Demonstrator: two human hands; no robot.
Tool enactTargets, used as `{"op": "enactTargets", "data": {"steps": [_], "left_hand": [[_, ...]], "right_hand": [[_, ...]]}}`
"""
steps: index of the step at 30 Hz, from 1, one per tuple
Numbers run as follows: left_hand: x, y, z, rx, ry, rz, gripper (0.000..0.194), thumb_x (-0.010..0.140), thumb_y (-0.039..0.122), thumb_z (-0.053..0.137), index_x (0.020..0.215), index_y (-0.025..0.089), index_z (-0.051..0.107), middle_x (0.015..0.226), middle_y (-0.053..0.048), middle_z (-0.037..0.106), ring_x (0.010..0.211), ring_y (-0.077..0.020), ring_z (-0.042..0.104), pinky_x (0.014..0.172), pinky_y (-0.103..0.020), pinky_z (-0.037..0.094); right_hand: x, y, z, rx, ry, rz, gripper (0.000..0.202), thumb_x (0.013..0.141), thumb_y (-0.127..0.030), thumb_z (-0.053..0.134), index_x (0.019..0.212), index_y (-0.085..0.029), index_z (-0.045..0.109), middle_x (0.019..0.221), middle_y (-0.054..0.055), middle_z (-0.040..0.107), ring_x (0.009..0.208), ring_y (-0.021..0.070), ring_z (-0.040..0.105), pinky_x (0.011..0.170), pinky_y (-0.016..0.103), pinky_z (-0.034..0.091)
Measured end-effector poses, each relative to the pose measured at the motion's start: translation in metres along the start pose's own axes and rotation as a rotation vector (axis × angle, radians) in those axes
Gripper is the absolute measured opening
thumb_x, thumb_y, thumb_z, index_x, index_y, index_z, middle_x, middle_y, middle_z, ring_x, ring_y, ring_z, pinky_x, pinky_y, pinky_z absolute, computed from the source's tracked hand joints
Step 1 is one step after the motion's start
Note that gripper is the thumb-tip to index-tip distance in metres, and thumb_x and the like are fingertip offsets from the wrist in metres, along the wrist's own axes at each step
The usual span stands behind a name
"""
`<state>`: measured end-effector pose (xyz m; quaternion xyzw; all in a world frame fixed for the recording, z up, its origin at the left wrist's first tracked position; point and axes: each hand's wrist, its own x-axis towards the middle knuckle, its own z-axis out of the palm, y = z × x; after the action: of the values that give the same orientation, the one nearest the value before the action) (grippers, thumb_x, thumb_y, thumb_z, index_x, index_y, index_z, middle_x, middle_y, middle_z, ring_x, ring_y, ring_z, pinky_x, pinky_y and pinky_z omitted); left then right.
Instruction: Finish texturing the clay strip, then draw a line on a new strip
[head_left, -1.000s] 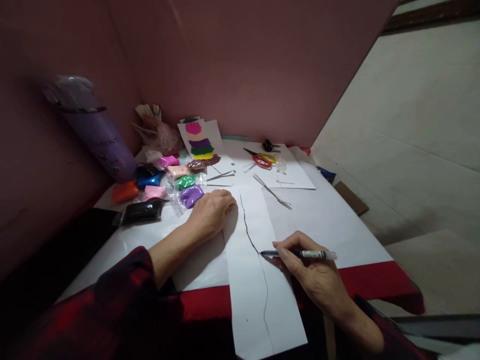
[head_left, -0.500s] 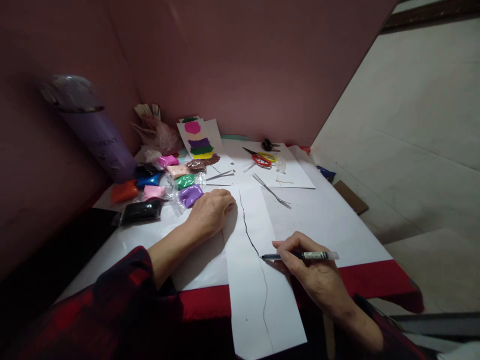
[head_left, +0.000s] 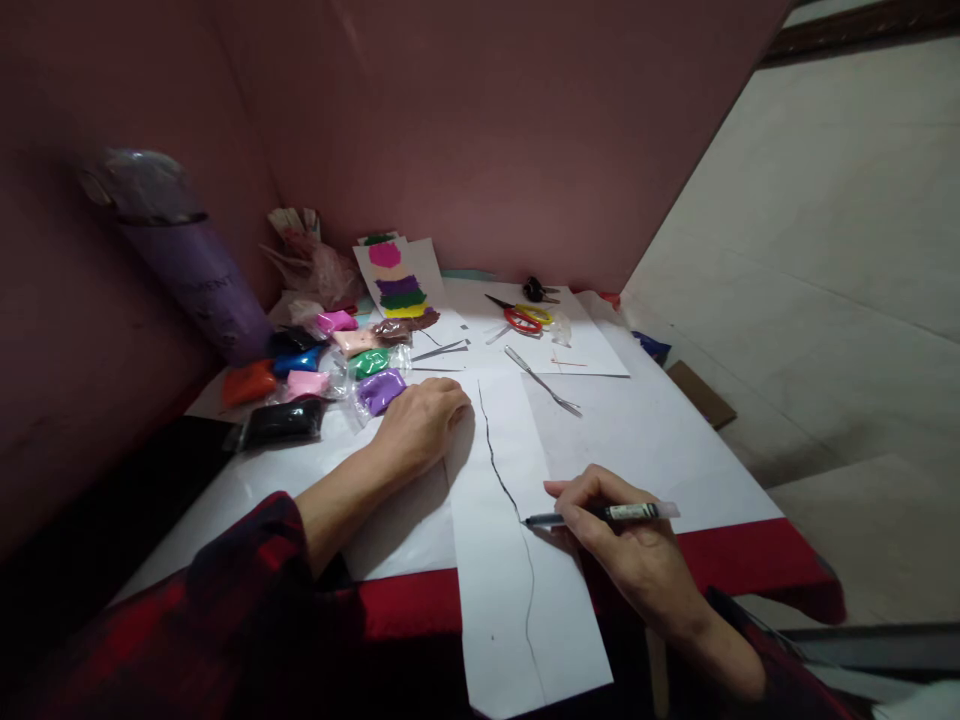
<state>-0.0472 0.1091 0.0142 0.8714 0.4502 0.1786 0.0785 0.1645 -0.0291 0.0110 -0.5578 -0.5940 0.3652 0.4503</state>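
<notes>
A long white paper strip (head_left: 487,600) lies on the table and hangs over its front edge. A wavy line runs down it, thick and dark in the upper part, thin and faint below. My right hand (head_left: 630,545) grips a black pen (head_left: 622,512), whose tip touches the line where dark turns to faint. My left hand (head_left: 424,425) rests with curled fingers at the strip's upper left edge; what its fingers hold, if anything, is hidden. Beside it lies a purple clay packet (head_left: 381,390).
Several coloured clay packets (head_left: 307,385) lie at the left, near a purple bottle (head_left: 202,280). Toward the back are scissors (head_left: 523,319), keys (head_left: 535,290), a painted card (head_left: 401,285) and a craft knife (head_left: 541,382). Pink walls stand behind.
The pen tip has moved slightly down along the line, and the dark part is a little longer. My left hand has stayed in place.
</notes>
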Motion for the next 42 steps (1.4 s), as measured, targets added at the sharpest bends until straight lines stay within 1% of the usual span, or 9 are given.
{"op": "enactTargets", "data": {"steps": [3, 8, 12, 17, 22, 26, 30, 34, 42], "left_hand": [[0.0004, -0.0002, 0.0003, -0.002, -0.001, -0.004, 0.028, 0.086, 0.013, 0.044, 0.085, 0.018, 0.072, 0.099, -0.007, 0.069, 0.096, -0.0237, 0.062, 0.082, -0.034, 0.047], [0.0001, -0.0013, 0.0014, -0.008, 0.004, -0.005, 0.028, 0.087, 0.014, 0.044, 0.085, 0.019, 0.071, 0.1, -0.007, 0.069, 0.095, -0.0234, 0.062, 0.08, -0.034, 0.047], [0.0, -0.0013, 0.0012, -0.006, 0.004, -0.006, 0.028, 0.086, 0.013, 0.044, 0.086, 0.018, 0.071, 0.1, -0.007, 0.069, 0.095, -0.0234, 0.062, 0.08, -0.034, 0.047], [0.0001, -0.001, 0.001, -0.005, 0.003, -0.006, 0.029, 0.086, 0.014, 0.043, 0.085, 0.018, 0.071, 0.1, -0.007, 0.069, 0.097, -0.0236, 0.062, 0.08, -0.034, 0.046], [-0.0001, -0.0008, 0.0011, -0.001, -0.001, -0.011, 0.029, 0.085, 0.012, 0.043, 0.086, 0.018, 0.071, 0.101, -0.007, 0.068, 0.097, -0.0239, 0.062, 0.08, -0.034, 0.046], [0.0001, -0.0006, 0.0007, -0.004, -0.002, -0.006, 0.028, 0.086, 0.013, 0.043, 0.086, 0.018, 0.071, 0.099, -0.007, 0.068, 0.095, -0.0232, 0.061, 0.081, -0.034, 0.046], [0.0002, -0.0003, 0.0004, 0.005, -0.007, -0.014, 0.028, 0.086, 0.012, 0.044, 0.085, 0.019, 0.071, 0.097, -0.006, 0.068, 0.094, -0.0224, 0.061, 0.081, -0.033, 0.046], [-0.0004, -0.0003, 0.0006, 0.009, -0.003, -0.012, 0.028, 0.086, 0.013, 0.044, 0.085, 0.019, 0.071, 0.097, -0.006, 0.068, 0.094, -0.0227, 0.061, 0.08, -0.033, 0.046], [0.0001, -0.0012, 0.0018, 0.003, -0.003, -0.016, 0.028, 0.086, 0.013, 0.044, 0.086, 0.019, 0.071, 0.099, -0.007, 0.068, 0.095, -0.0234, 0.062, 0.08, -0.034, 0.047]], "right_hand": [[-0.0007, 0.0007, -0.0009, 0.0, -0.007, 0.008, 0.02, 0.084, -0.03, 0.06, 0.065, -0.022, 0.057, 0.065, 0.001, 0.065, 0.105, 0.0281, 0.068, 0.078, 0.034, 0.058], [0.0004, 0.0027, -0.0011, -0.023, -0.014, -0.03, 0.02, 0.084, -0.029, 0.059, 0.065, -0.023, 0.057, 0.062, -0.001, 0.062, 0.102, 0.0264, 0.068, 0.086, 0.037, 0.055], [0.0003, 0.0034, -0.0015, -0.017, -0.012, -0.024, 0.021, 0.084, -0.03, 0.058, 0.065, -0.023, 0.057, 0.061, 0.0, 0.062, 0.102, 0.0274, 0.068, 0.084, 0.038, 0.055], [-0.0002, 0.0031, -0.0023, 0.004, -0.027, -0.036, 0.021, 0.084, -0.028, 0.059, 0.064, -0.023, 0.056, 0.06, -0.001, 0.06, 0.099, 0.0255, 0.068, 0.089, 0.04, 0.053], [-0.0008, 0.003, -0.0022, 0.007, -0.032, -0.041, 0.02, 0.083, -0.028, 0.058, 0.064, -0.023, 0.056, 0.06, 0.0, 0.059, 0.1, 0.0258, 0.067, 0.089, 0.04, 0.053], [-0.0012, 0.0027, -0.0029, -0.011, -0.047, -0.058, 0.023, 0.085, -0.029, 0.056, 0.063, -0.023, 0.055, 0.057, -0.001, 0.057, 0.095, 0.0248, 0.068, 0.092, 0.042, 0.051], [-0.0006, 0.0025, -0.0027, -0.03, -0.045, -0.068, 0.023, 0.085, -0.028, 0.055, 0.063, -0.023, 0.054, 0.056, -0.001, 0.057, 0.094, 0.0248, 0.068, 0.091, 0.042, 0.052], [-0.0003, 0.0022, -0.002, -0.025, -0.051, -0.102, 0.023, 0.084, -0.027, 0.054, 0.061, -0.023, 0.053, 0.053, -0.003, 0.056, 0.083, 0.0221, 0.069, 0.095, 0.044, 0.051], [-0.0005, 0.0018, -0.0019, -0.019, -0.057, -0.129, 0.023, 0.083, -0.025, 0.054, 0.06, -0.022, 0.052, 0.052, -0.003, 0.055, 0.077, 0.0207, 0.068, 0.097, 0.045, 0.05]]}}
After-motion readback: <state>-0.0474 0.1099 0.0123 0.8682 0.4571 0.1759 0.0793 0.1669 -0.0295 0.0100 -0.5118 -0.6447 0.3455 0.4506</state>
